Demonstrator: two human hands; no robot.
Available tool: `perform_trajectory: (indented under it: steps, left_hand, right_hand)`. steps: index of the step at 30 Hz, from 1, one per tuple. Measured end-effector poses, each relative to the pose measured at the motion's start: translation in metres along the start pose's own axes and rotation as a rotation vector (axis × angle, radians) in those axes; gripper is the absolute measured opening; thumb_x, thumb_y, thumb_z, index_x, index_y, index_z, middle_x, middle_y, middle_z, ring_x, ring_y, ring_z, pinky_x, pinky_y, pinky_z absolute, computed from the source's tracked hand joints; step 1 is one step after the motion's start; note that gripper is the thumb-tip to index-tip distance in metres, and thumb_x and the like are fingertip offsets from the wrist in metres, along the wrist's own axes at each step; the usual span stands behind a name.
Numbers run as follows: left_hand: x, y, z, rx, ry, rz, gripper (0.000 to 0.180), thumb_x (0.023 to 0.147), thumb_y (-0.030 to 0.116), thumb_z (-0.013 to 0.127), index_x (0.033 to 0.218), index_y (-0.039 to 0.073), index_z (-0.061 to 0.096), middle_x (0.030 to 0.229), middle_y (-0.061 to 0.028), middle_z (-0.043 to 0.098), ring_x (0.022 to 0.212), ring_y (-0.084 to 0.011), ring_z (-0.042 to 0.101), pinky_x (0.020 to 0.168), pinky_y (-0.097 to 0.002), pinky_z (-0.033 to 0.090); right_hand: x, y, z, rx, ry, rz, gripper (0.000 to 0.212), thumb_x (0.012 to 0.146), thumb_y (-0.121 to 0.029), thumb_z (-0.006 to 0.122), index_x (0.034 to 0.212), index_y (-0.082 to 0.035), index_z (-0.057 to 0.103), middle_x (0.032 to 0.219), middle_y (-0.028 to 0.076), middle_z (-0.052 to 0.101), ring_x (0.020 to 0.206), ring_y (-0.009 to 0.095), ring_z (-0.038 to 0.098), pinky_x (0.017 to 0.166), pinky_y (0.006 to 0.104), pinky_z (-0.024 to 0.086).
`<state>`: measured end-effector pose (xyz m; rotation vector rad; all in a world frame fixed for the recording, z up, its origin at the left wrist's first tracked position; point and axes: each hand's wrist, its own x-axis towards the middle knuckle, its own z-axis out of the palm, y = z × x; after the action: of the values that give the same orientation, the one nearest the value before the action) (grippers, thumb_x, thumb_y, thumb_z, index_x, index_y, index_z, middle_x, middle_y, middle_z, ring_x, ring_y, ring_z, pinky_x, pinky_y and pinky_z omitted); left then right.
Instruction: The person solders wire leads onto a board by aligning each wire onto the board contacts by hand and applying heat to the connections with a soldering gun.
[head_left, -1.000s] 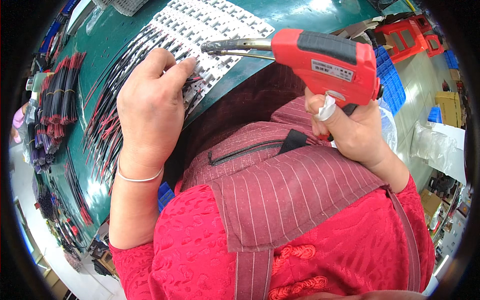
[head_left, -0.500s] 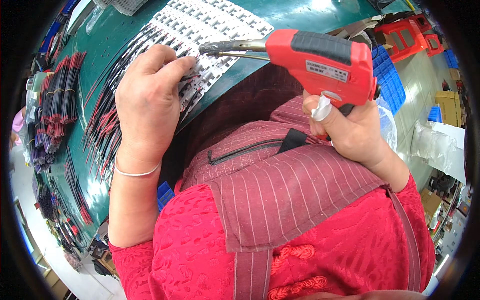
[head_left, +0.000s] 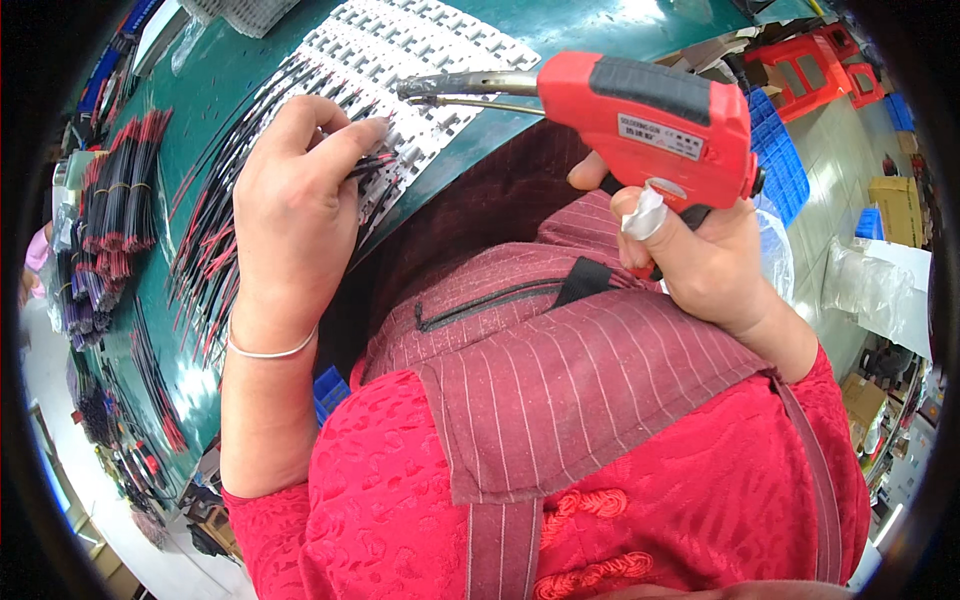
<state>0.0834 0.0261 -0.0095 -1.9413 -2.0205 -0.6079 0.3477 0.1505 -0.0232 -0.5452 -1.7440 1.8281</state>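
Observation:
My right hand (head_left: 715,265), with white wrap round its thumb, grips the handle of a red and black soldering gun (head_left: 650,125); one finger sticks out forward. The gun's metal tip points left, over rows of small white plastic parts (head_left: 400,50) on the table. Close to that tip, my left hand (head_left: 300,200) is closed in a pinch on a thin wire at the near rows; its fingertips partly hide the wire. Black and red wires (head_left: 215,235) fan out from the rows toward the left, passing under my left hand.
Bundles of black and red wires (head_left: 125,190) lie on the green table (head_left: 190,80) at left, with a few loose wires (head_left: 155,375) nearer me. To the right are blue crates (head_left: 778,165), red plastic frames (head_left: 800,75) and a cardboard box (head_left: 897,210).
The soldering gun has shifted slightly right, and a finger of my right hand has stretched forward from the handle. My left hand has moved only slightly, still pinched at the rows.

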Motion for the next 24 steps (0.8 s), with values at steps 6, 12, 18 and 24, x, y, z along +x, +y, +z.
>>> perform_trajectory:
  steps: [6, 12, 18, 24]
  left_hand:
    - [-0.008, -0.009, -0.005, -0.092, 0.021, 0.021, 0.039, 0.067, -0.014, 0.067, 0.101, 0.004, 0.074, 0.101, -0.0106, 0.063, 0.088, -0.0239, 0.065, 0.076, -0.0325, 0.052]
    - [-0.010, 0.004, -0.011, -0.063, 0.130, 0.107, 0.045, 0.064, -0.013, 0.068, 0.105, 0.006, 0.075, 0.096, -0.0092, 0.062, 0.077, -0.0220, 0.062, 0.072, -0.0324, 0.052]
    - [-0.007, 0.018, -0.009, -0.085, 0.152, 0.036, 0.058, 0.066, -0.017, 0.061, 0.118, 0.006, 0.072, 0.095, -0.0110, 0.056, 0.081, -0.0229, 0.059, 0.076, -0.0317, 0.051]
    - [-0.011, 0.012, -0.004, 0.075, -0.035, 0.029, 0.072, 0.068, -0.019, 0.050, 0.135, 0.006, 0.061, 0.107, -0.0136, 0.057, 0.092, -0.0259, 0.058, 0.086, -0.0342, 0.050]
  right_hand:
    - [-0.001, -0.002, 0.000, -0.014, 0.013, 0.022, 0.027, 0.096, -0.013, 0.067, 0.120, 0.000, 0.064, 0.105, 0.007, 0.072, 0.068, 0.005, 0.059, 0.056, 0.0208, 0.047]
    - [-0.002, -0.001, 0.000, 0.068, 0.032, -0.005, 0.028, 0.096, -0.014, 0.068, 0.120, 0.000, 0.064, 0.103, 0.007, 0.072, 0.066, 0.005, 0.058, 0.055, 0.0205, 0.047]
    - [-0.002, 0.000, -0.005, -0.010, -0.014, -0.019, 0.026, 0.096, -0.013, 0.067, 0.119, 0.000, 0.065, 0.105, 0.008, 0.072, 0.065, 0.005, 0.058, 0.055, 0.0205, 0.047]
    - [-0.007, -0.007, -0.006, -0.076, 0.015, 0.006, 0.018, 0.101, -0.014, 0.057, 0.108, 0.002, 0.058, 0.121, 0.021, 0.064, 0.063, 0.008, 0.053, 0.059, 0.0280, 0.049]
